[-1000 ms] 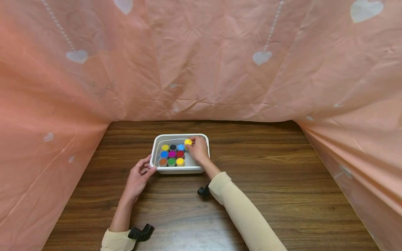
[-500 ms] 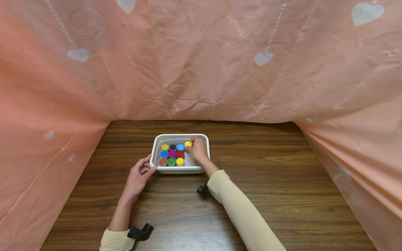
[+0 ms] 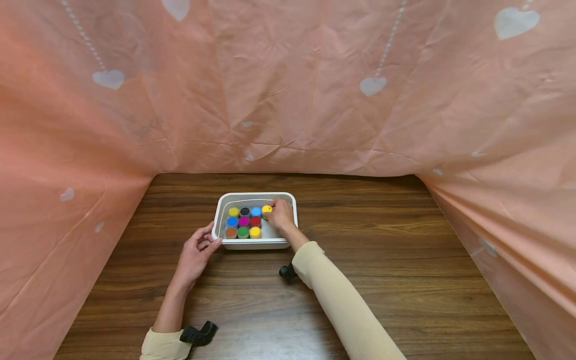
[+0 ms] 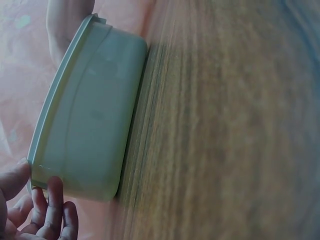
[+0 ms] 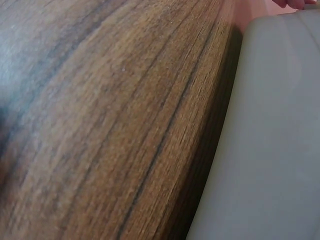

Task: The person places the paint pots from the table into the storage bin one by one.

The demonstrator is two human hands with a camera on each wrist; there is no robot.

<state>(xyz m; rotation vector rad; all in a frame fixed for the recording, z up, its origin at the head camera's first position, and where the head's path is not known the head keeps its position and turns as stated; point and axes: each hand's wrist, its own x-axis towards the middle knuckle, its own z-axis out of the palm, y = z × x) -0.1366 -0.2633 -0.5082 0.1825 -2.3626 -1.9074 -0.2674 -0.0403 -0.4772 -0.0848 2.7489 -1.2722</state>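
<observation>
A white plastic tub (image 3: 256,241) stands on the wooden table. Inside, at its left and middle, small paint pots with coloured tops stand in rows, among them a black pot (image 3: 245,212), a magenta pot (image 3: 243,221) and a green pot (image 3: 243,232). My right hand (image 3: 282,216) reaches into the tub's back right part and pinches a yellow-topped pot (image 3: 267,210), just right of the light blue pot (image 3: 255,212). With thumb on the rim and fingers below it, my left hand (image 3: 194,255) grips the tub's front left corner. The right wrist view misses the right hand.
The brown wooden table (image 3: 382,250) extends around the tub on all sides. A pink cloth (image 3: 306,115) with white hearts hangs behind and along both sides. Black wrist mounts (image 3: 198,333) sit at both cuffs.
My right hand has lowered the yellow pot slightly into the tub, beside the light blue one. The left hand keeps its grip on the corner. The head view has shifted a little.
</observation>
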